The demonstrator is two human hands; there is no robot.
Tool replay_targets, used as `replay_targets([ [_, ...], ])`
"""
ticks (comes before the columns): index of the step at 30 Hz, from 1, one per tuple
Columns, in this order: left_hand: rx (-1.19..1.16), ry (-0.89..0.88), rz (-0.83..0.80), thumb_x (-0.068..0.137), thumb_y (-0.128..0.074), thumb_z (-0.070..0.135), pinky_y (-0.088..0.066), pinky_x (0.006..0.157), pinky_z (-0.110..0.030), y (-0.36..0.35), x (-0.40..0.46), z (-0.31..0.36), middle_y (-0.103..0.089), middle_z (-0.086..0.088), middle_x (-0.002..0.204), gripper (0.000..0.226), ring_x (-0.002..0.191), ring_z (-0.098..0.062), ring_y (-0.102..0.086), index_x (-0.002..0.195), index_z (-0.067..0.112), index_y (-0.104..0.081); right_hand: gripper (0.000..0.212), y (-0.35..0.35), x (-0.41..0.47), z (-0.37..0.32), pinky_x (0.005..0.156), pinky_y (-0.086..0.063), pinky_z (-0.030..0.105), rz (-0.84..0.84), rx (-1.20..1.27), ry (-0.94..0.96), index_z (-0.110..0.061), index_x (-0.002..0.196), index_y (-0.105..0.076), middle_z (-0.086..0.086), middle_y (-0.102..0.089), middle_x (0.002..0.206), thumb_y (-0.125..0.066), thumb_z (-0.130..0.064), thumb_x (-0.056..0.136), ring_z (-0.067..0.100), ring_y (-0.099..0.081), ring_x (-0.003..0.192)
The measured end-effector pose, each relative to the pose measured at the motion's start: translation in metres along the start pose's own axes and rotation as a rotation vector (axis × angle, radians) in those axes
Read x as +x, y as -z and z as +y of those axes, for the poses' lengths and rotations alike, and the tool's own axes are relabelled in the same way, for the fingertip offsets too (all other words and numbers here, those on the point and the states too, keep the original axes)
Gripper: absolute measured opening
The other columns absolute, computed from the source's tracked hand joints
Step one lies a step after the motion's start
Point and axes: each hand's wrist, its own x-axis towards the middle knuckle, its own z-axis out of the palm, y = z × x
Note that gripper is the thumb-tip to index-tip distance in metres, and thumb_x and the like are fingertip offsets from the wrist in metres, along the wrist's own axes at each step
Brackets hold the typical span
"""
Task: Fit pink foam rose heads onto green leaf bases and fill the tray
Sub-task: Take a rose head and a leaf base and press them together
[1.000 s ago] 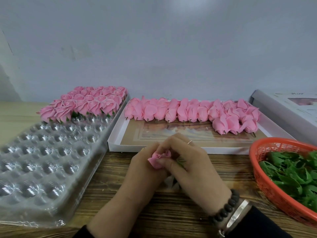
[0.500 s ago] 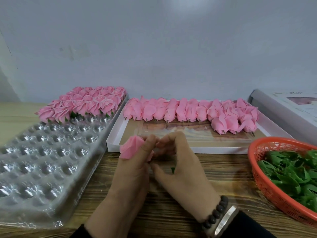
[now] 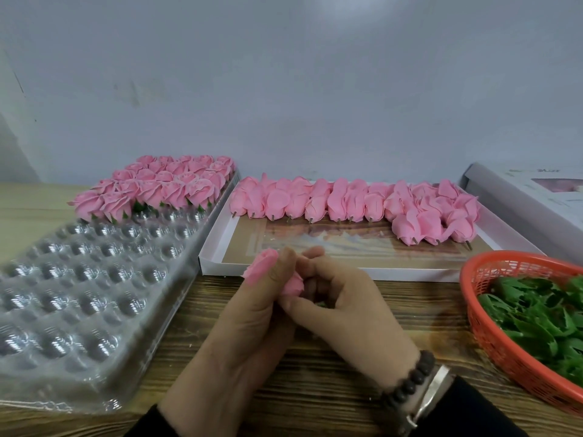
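My left hand (image 3: 249,320) grips a pink foam rose head (image 3: 261,267) between thumb and fingers over the table's middle. My right hand (image 3: 344,310) meets it from the right, its fingers curled round the rose's lower end and pinching it; a sliver of a green leaf base (image 3: 321,305) shows under them. The clear plastic tray (image 3: 79,294) lies at the left, with several finished roses (image 3: 157,187) filling its far rows. Loose pink rose heads (image 3: 347,203) line the white box (image 3: 284,269) behind my hands. Green leaf bases (image 3: 542,316) fill the orange basket (image 3: 473,279) at the right.
A white carton (image 3: 520,190) sits at the far right against the grey wall. Bare wooden tabletop (image 3: 315,389) lies under and in front of my hands. The tray's near rows hold hollow cups only.
The rose has turned from down between both hands to sticking out up-left of my left thumb. My right hand now curls round its base instead of covering it.
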Motion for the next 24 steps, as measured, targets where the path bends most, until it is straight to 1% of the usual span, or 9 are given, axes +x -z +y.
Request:
replay_targets([
  [3,0.019,0.012,-0.075,0.05,-0.086,0.044,-0.057,0.072,-0.032,0.002,0.0,0.004,-0.072,-0.008,0.092,0.039,0.09,-0.022,-0.069,0.075,0.016,-0.075,0.009,0.007,0.0,0.0,0.056,-0.049,0.026,-0.102,0.037,-0.052,-0.017,0.083,-0.071,-0.001,-0.061,0.062,-0.073,-0.023,0.077,0.012,-0.058,0.059],
  [6,0.193,-0.122,0.111,0.064,-0.079,0.032,-0.057,0.066,-0.032,0.002,0.003,0.003,-0.07,-0.01,0.074,0.024,0.073,-0.021,-0.068,0.072,0.009,-0.074,0.005,0.008,0.002,0.002,0.064,-0.048,0.015,0.09,-0.13,0.045,-0.021,0.075,-0.069,-0.008,-0.066,0.071,-0.071,-0.019,0.079,0.007,-0.06,0.065],
  [9,0.617,-0.33,0.341,0.068,-0.071,0.019,-0.048,0.051,-0.023,0.007,0.006,0.005,-0.062,-0.007,0.053,0.016,0.05,-0.015,-0.057,0.061,0.005,-0.067,0.009,0.01,0.003,0.001,0.072,-0.043,0.009,0.239,-0.159,0.195,-0.027,0.085,-0.063,-0.012,-0.065,0.085,-0.068,-0.023,0.079,0.002,-0.059,0.078],
  [11,0.809,-0.388,0.342,0.068,-0.076,0.01,-0.04,0.044,-0.017,0.008,0.005,0.006,-0.056,-0.001,0.048,0.017,0.045,-0.009,-0.049,0.06,0.009,-0.061,0.027,0.011,0.002,-0.002,0.081,-0.039,0.007,0.163,-0.314,0.301,-0.036,0.1,-0.059,-0.018,-0.058,0.099,-0.065,-0.025,0.076,-0.001,-0.055,0.092],
  [13,0.902,-0.423,0.256,0.069,-0.077,0.004,-0.045,0.053,-0.011,0.003,0.005,0.007,-0.066,0.007,0.061,0.015,0.056,-0.001,-0.058,0.072,0.012,-0.065,0.041,0.01,0.002,-0.004,0.093,-0.038,0.013,0.025,-0.445,0.362,-0.033,0.116,-0.058,-0.014,-0.053,0.114,-0.063,-0.021,0.077,-0.001,-0.05,0.106],
  [16,1.107,-0.417,0.149,0.073,-0.071,0.002,-0.049,0.073,-0.014,0.004,0.007,0.01,-0.069,0.008,0.088,0.041,0.083,0.0,-0.064,0.112,0.004,-0.06,0.045,0.01,0.001,-0.005,0.1,-0.039,0.028,-0.106,-0.532,0.369,-0.031,0.124,-0.055,-0.012,-0.046,0.123,-0.057,-0.017,0.082,0.004,-0.046,0.116],
  [19,1.229,-0.347,0.147,0.072,-0.072,0.008,-0.048,0.091,-0.032,0.009,0.007,0.008,-0.066,0.003,0.099,0.08,0.096,-0.012,-0.063,0.141,0.008,-0.03,0.037,0.013,0.001,-0.006,0.098,-0.039,0.029,-0.153,-0.585,0.338,-0.033,0.12,-0.056,-0.015,-0.044,0.119,-0.057,-0.018,0.085,0.006,-0.047,0.111],
  [22,1.223,-0.265,0.138,0.07,-0.076,0.005,-0.047,0.094,-0.034,0.011,0.005,0.004,-0.068,0.004,0.098,0.101,0.097,-0.014,-0.064,0.147,0.022,-0.012,0.027,0.016,0.002,-0.006,0.093,-0.038,0.018,-0.17,-0.569,0.317,-0.03,0.11,-0.057,-0.017,-0.047,0.109,-0.06,-0.018,0.085,0.0,-0.048,0.104],
  [24,1.235,-0.242,0.127,0.069,-0.077,0.007,-0.049,0.088,-0.026,0.015,0.005,0.003,-0.068,0.006,0.095,0.104,0.093,-0.011,-0.064,0.144,0.032,-0.009,0.021,0.018,0.002,-0.005,0.085,-0.038,0.012,-0.168,-0.569,0.288,-0.03,0.102,-0.057,-0.017,-0.05,0.102,-0.062,-0.021,0.084,-0.002,-0.049,0.097],
])
